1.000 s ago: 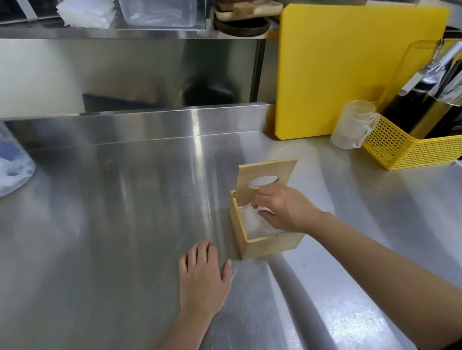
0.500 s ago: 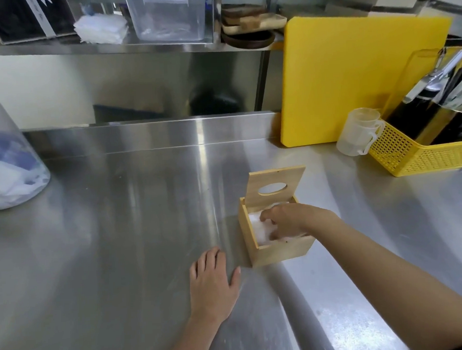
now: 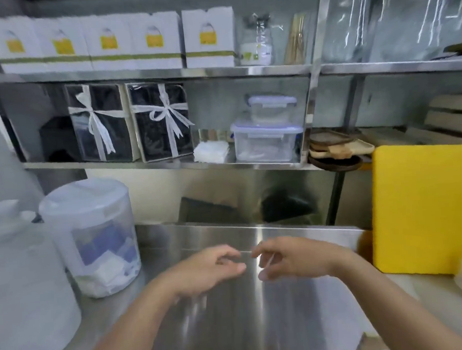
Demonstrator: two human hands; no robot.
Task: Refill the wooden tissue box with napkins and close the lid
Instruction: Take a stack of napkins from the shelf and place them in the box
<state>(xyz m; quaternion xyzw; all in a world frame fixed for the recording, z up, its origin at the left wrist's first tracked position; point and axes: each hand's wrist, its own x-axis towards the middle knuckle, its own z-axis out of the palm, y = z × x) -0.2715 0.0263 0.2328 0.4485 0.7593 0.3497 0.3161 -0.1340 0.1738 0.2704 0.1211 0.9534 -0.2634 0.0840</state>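
Note:
My view is tilted up toward the shelves. Both hands hover above the steel counter (image 3: 232, 322), close together, their fingertips almost meeting. My left hand (image 3: 210, 269) is loosely curled and holds nothing. My right hand (image 3: 290, 260) is also empty, with its fingers apart. A white stack of napkins (image 3: 211, 151) lies on the lower shelf, straight beyond my hands. A brown sliver at the bottom right edge may be the wooden tissue box (image 3: 365, 339); the rest of it is out of view.
A clear tub with packets (image 3: 91, 235) and a large white container (image 3: 24, 292) stand at the left. A yellow cutting board (image 3: 424, 207) leans at the right. The shelves hold clear lidded boxes (image 3: 267, 140), ribboned black boxes (image 3: 160, 122), wooden plates (image 3: 335, 150) and white cartons (image 3: 108, 42).
The view has swung up from the box to the shelves. My right hand left the box and my left hand left the counter; both are now raised in front of me.

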